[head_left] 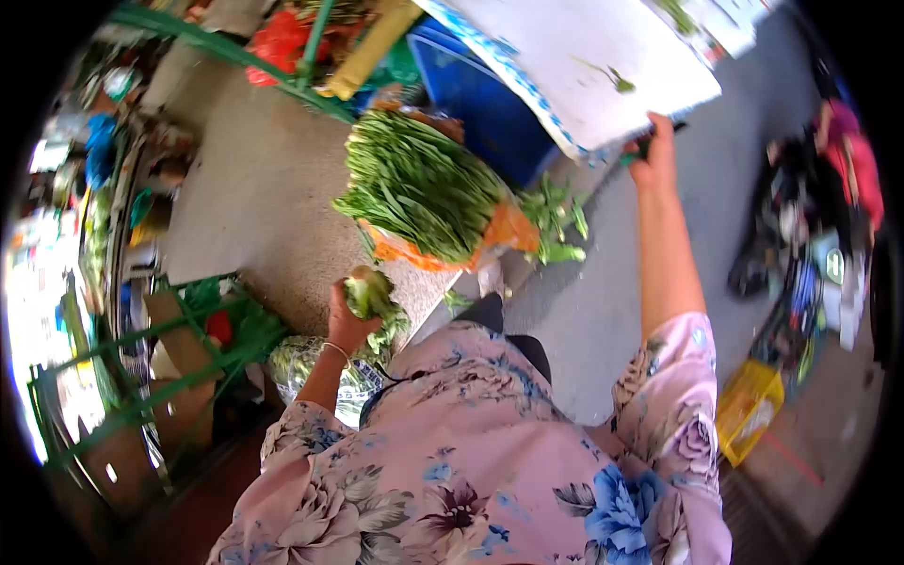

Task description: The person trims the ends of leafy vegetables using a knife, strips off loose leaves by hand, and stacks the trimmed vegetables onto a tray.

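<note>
My left hand (350,320) is wrapped round a leafy green vegetable (368,291) low on the left, its leaves hanging down beside a clear bag of greens (311,367). My right hand (656,155) is closed at the near corner of a white foam box lid or board (603,56); a dark object with a green part shows in its grip, too small to name for certain. Between the hands, a large pile of long green leafy stalks (424,184) lies on orange plastic (414,252).
A blue bin (480,104) stands behind the pile. Loose leaves (556,221) lie to its right. Green metal frames (122,410) are at left. A yellow crate (750,411) and a person in red (852,165) are at right.
</note>
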Available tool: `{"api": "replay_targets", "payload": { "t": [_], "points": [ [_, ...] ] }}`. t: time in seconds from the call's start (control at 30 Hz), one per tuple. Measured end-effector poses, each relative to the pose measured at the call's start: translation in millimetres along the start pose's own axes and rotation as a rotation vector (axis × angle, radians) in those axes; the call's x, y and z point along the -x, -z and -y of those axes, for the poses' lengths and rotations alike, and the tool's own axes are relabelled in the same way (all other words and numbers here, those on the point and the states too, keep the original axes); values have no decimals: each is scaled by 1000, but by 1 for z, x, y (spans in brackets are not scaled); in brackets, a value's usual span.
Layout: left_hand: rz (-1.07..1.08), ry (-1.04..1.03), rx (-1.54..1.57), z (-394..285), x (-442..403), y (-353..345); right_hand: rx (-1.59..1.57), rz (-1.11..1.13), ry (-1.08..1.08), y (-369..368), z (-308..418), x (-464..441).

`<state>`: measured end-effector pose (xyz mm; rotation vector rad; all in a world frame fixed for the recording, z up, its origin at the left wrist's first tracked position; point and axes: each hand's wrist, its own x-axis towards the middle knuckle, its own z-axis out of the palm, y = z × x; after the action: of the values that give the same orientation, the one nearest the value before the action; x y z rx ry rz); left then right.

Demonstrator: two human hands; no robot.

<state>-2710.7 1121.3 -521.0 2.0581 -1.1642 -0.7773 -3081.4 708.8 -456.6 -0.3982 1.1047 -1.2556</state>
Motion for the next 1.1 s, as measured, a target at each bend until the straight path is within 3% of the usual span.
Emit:
{"api": "replay_targets", "payload": {
  "t": [0.1, 0.17, 0.3, 0.4, 0.47, 0.53, 0.6, 0.73, 0.8, 0.9, 1.0, 1.1],
  "points": [
    [37, 101, -50, -46, -6, -12, -121, 138, 2, -18, 4, -27],
    [60, 137, -14, -60, -10, -26, -51, 108, -80, -11, 1, -56],
    [-23, -20, -95, -73, -4, -56, -14, 305, 21, -11, 6, -78],
    [-106, 27, -65, -93, 5, -78, 25, 377, 93, -1, 9, -75],
    [-157, 31, -64, -97, 13, -96, -80, 278, 63, 15, 10, -70],
    [-187, 30, -62, -104, 14, -111, -48, -4, -101, 60, 5, -81],
    [-238, -2, 9, -112, 18, -127, -11, 138, -200, 94, -10, -64],
    [-301, -22, -40, -123, 26, -143, 331, 168, -382, 194, -80, -56],
    [-322, 47, -83, -134, 37, -142, 536, 114, -504, 209, -97, -22],
    [-414, 160, -228, -143, 52, -132, 792, 209, -594, 235, -120, 5],
    [-675, 125, -394, -148, 64, -110, 1068, 183, -629, 235, -140, 27],
    [-933, 64, -433, -139, 72, -82, 1164, 326, -702, 205, -154, 47]
  ]
}}
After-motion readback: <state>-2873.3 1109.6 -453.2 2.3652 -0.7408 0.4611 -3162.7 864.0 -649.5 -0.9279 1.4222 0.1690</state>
